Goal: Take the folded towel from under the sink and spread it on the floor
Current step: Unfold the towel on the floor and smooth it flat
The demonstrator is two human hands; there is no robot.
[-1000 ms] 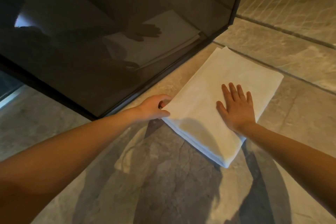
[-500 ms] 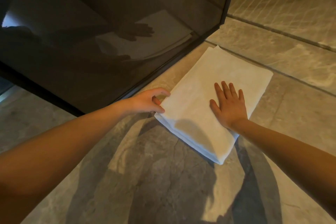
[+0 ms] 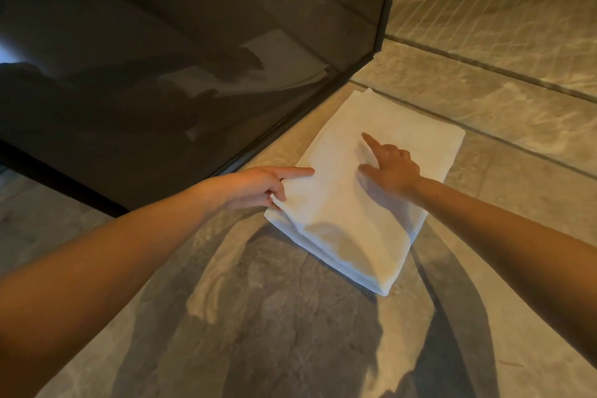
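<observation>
Head view: the folded towel is lying on the stone floor. The left hand is now pinching its left edge, puckering the top layer. Farther on, the right hand, flat a moment ago, is curling with forefinger out; I cannot tell whether it is gripping cloth. Unfolding seems to be starting beside the dark glass panel.

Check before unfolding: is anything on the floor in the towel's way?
Nothing lies on the floor around the towel, held by the left hand and touched by the right hand. Only the glass panel stands beside its left edge.
</observation>
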